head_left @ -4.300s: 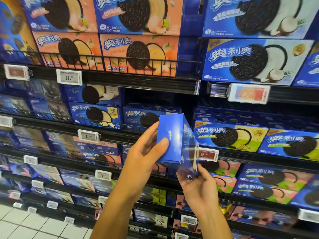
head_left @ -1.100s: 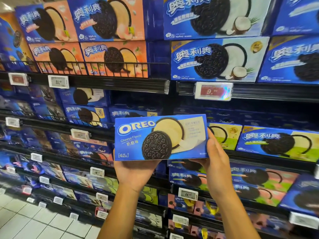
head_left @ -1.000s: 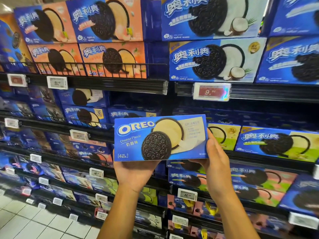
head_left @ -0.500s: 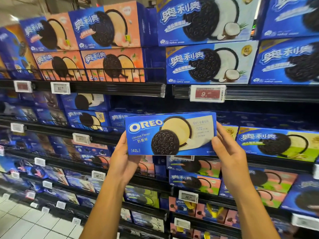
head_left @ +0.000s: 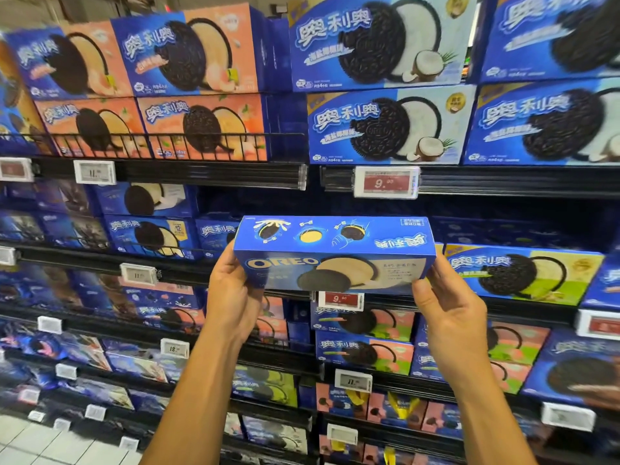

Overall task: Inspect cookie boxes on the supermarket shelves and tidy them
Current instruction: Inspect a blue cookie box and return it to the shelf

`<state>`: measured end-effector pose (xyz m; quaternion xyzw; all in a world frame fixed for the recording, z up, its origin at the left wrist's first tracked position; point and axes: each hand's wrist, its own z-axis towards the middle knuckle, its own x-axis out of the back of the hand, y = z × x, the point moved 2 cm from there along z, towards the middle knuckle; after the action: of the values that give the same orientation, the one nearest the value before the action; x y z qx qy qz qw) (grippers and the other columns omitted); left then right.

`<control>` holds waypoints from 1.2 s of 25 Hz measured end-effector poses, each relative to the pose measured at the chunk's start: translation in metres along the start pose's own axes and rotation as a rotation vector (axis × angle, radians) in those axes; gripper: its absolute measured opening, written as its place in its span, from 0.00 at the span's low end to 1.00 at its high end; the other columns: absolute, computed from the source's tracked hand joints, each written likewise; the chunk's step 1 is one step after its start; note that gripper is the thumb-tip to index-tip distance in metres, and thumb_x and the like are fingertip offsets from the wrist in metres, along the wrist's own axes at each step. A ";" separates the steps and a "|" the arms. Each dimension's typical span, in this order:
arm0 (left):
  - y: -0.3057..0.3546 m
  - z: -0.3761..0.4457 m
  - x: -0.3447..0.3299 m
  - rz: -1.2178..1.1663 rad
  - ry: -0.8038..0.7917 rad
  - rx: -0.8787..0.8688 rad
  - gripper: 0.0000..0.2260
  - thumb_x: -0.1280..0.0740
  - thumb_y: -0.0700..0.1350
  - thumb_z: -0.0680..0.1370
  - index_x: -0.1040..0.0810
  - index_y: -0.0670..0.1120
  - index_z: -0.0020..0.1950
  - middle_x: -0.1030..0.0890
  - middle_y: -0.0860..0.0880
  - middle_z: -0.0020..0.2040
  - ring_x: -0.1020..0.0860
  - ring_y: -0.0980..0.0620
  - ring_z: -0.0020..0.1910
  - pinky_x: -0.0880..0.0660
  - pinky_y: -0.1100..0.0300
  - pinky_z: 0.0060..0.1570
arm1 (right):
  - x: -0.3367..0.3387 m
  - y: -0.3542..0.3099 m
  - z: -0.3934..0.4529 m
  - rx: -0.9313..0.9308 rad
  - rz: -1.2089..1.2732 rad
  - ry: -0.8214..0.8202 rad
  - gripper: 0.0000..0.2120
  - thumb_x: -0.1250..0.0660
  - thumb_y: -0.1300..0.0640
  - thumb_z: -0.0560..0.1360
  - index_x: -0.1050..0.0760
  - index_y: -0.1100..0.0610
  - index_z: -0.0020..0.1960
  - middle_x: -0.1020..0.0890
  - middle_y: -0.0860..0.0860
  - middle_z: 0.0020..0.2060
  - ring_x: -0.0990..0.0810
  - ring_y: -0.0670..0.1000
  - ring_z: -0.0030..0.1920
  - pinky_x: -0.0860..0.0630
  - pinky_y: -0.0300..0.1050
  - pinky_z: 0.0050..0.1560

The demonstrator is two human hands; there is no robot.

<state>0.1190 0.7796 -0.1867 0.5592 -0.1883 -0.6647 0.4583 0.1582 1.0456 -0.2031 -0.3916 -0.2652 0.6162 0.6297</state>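
Dark shelves (head_left: 214, 176) packed with cookie boxes rise past both hands, pale floor tiles (head_left: 43, 444) low beside the left arm. The left hand (head_left: 231, 297) and right hand (head_left: 449, 317) grip the ends of a blue Oreo box (head_left: 335, 256), tilted top-forward between them. A red price tag (head_left: 385, 182) hangs just above it.

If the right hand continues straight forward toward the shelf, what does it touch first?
Probably the green-fronted cookie box on the shelf just behind the right hand, which holds the cheese Oreo box. Depth is unclear.
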 end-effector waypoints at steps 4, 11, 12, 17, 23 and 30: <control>0.002 0.006 0.006 0.003 -0.028 -0.018 0.12 0.34 0.42 0.70 0.13 0.53 0.47 0.13 0.50 0.47 0.15 0.52 0.44 0.18 0.54 0.44 | -0.006 0.000 -0.001 0.017 -0.002 0.005 0.26 0.37 0.64 0.77 0.35 0.49 0.73 0.20 0.40 0.62 0.21 0.36 0.61 0.25 0.30 0.55; 0.010 0.027 0.028 -0.015 -0.044 0.014 0.15 0.39 0.36 0.79 0.15 0.52 0.52 0.14 0.50 0.50 0.15 0.53 0.47 0.17 0.58 0.43 | -0.032 0.002 0.003 0.030 0.024 0.024 0.22 0.36 0.61 0.75 0.28 0.47 0.67 0.18 0.37 0.59 0.20 0.37 0.59 0.23 0.30 0.51; 0.012 0.031 0.032 -0.021 -0.034 0.017 0.16 0.40 0.35 0.80 0.17 0.51 0.53 0.14 0.50 0.50 0.15 0.52 0.47 0.18 0.58 0.41 | -0.037 0.003 0.002 0.035 0.018 0.029 0.22 0.36 0.60 0.74 0.28 0.46 0.67 0.18 0.37 0.59 0.20 0.37 0.60 0.24 0.30 0.53; 0.024 0.041 0.047 0.018 -0.070 0.048 0.19 0.42 0.35 0.81 0.14 0.54 0.50 0.14 0.50 0.49 0.16 0.54 0.46 0.18 0.61 0.40 | -0.059 0.004 0.001 0.042 0.003 0.052 0.22 0.35 0.59 0.75 0.28 0.46 0.67 0.19 0.34 0.59 0.22 0.38 0.62 0.24 0.31 0.56; 0.042 0.048 0.071 0.071 -0.182 0.089 0.13 0.36 0.42 0.76 0.15 0.54 0.53 0.14 0.52 0.51 0.16 0.55 0.47 0.19 0.61 0.39 | -0.079 0.000 0.002 0.016 -0.002 0.093 0.19 0.35 0.55 0.75 0.27 0.42 0.64 0.19 0.31 0.57 0.22 0.35 0.61 0.23 0.29 0.52; 0.054 0.054 0.087 -0.051 -0.140 -0.028 0.19 0.22 0.47 0.66 0.18 0.48 0.56 0.15 0.48 0.50 0.17 0.49 0.48 0.17 0.50 0.45 | -0.104 0.002 -0.015 0.048 0.001 0.112 0.23 0.33 0.57 0.73 0.22 0.40 0.65 0.17 0.45 0.62 0.20 0.47 0.63 0.21 0.43 0.59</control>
<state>0.0948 0.6668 -0.1785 0.5095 -0.1962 -0.7161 0.4350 0.1591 0.9403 -0.1977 -0.4102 -0.2144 0.5998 0.6527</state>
